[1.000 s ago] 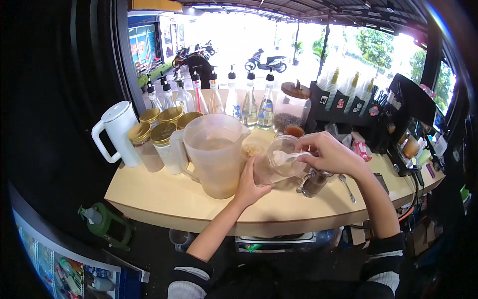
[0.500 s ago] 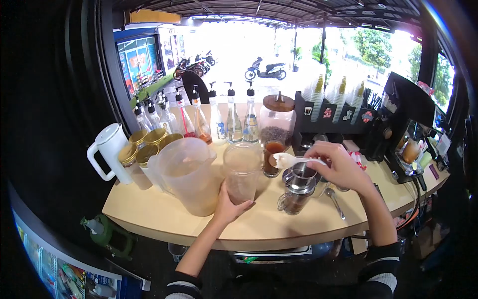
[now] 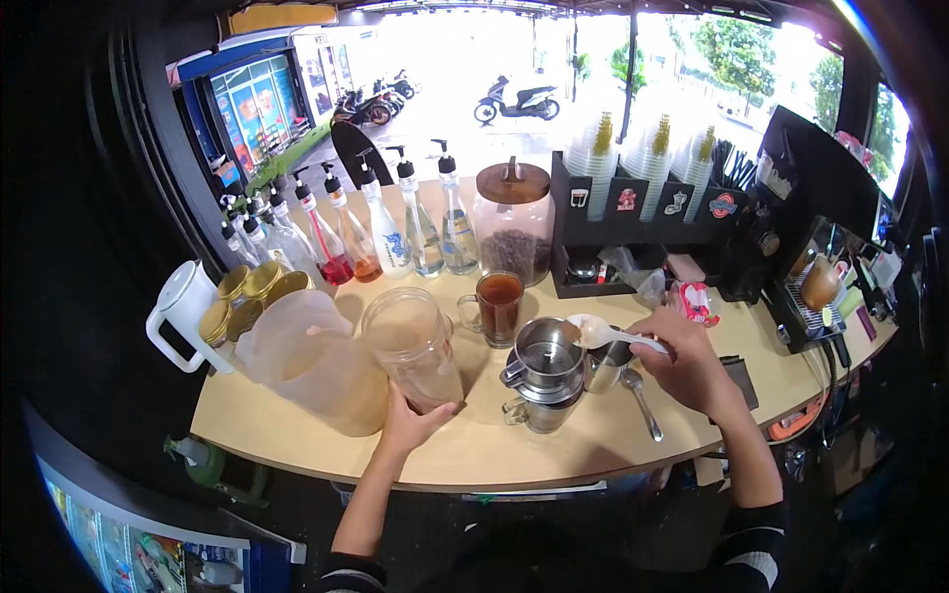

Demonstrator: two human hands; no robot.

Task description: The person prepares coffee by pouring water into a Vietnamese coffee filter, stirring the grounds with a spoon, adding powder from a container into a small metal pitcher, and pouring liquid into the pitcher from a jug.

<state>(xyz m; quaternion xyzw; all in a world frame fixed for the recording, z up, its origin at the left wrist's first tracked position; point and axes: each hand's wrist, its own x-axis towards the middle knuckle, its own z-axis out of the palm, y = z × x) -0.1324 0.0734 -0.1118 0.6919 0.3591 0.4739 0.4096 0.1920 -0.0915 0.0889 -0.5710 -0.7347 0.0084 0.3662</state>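
The right hand, right of the frame's centre, pinches the handle of a white plastic spoon, whose bowl points left over the rim of a small steel cup. Just left of that cup, a metal drip filter sits on a glass mug at the centre of the frame. A metal teaspoon lies on the pale wooden counter just below the hand.

The left hand, lower centre-left, wraps around the base of a clear plastic cup standing upright on the counter. Touching the cup's left side is a large translucent plastic jug of pale beige liquid. Behind the cup, towards the upper centre, stands a glass mug of dark brown tea. Beyond it, a glass jar with a wooden lid and pump-topped syrup bottles line the counter's far edge.
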